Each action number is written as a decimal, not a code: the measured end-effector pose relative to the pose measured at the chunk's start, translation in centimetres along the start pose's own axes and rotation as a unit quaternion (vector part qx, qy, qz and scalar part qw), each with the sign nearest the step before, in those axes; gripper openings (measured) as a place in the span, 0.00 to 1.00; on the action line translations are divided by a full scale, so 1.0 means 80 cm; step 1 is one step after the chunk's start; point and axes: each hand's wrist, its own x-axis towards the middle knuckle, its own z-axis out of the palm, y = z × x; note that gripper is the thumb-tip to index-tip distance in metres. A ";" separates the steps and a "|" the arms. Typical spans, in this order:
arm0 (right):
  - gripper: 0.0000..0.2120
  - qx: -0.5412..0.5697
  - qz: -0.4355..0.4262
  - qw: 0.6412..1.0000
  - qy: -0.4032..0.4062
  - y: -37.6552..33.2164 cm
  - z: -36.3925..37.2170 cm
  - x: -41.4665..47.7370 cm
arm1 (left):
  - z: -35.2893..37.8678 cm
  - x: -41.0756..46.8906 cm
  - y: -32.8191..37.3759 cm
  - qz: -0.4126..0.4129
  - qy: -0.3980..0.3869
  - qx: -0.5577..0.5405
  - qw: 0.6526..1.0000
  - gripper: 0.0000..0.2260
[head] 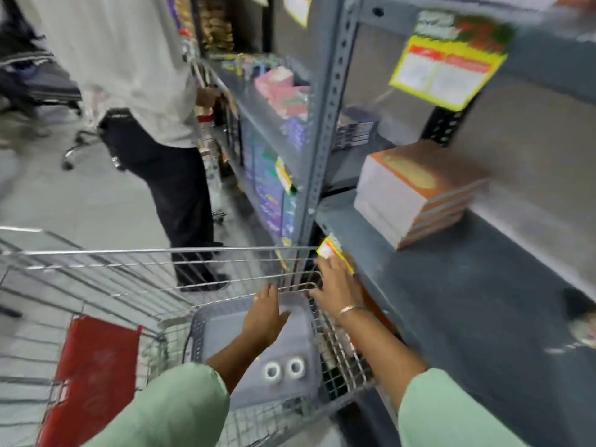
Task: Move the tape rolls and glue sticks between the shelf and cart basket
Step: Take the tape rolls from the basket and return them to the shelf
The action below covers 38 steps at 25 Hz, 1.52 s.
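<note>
Two white tape rolls (283,368) lie side by side on the floor of a grey plastic basket (222,327) that sits inside the wire cart (129,262). My left hand (266,312) hovers flat over the basket with fingers apart, holding nothing. My right hand (333,283) rests at the cart's right rim, against the edge of the grey metal shelf (451,301); its fingers look spread, nothing visibly held. No glue sticks can be made out. The frame is motion-blurred.
A stack of orange-and-white packs (416,195) stands on the shelf. A yellow price tag (332,253) hangs at the shelf edge by my right hand. Another person (154,124) stands ahead at the shelves. A red flap (93,375) sits on the cart's left.
</note>
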 end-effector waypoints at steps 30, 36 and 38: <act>0.20 -0.050 -0.037 0.972 -0.229 -0.001 0.182 0.032 | 0.097 0.011 -0.077 -0.072 -0.031 0.052 0.996 0.25; 0.11 0.046 0.001 0.997 0.054 0.052 -0.041 -0.027 | -0.025 0.007 0.119 0.147 0.063 -0.036 0.986 0.22; 0.09 0.044 0.073 0.991 0.103 0.104 -0.101 -0.063 | -0.032 0.003 0.198 0.223 0.025 0.008 0.974 0.20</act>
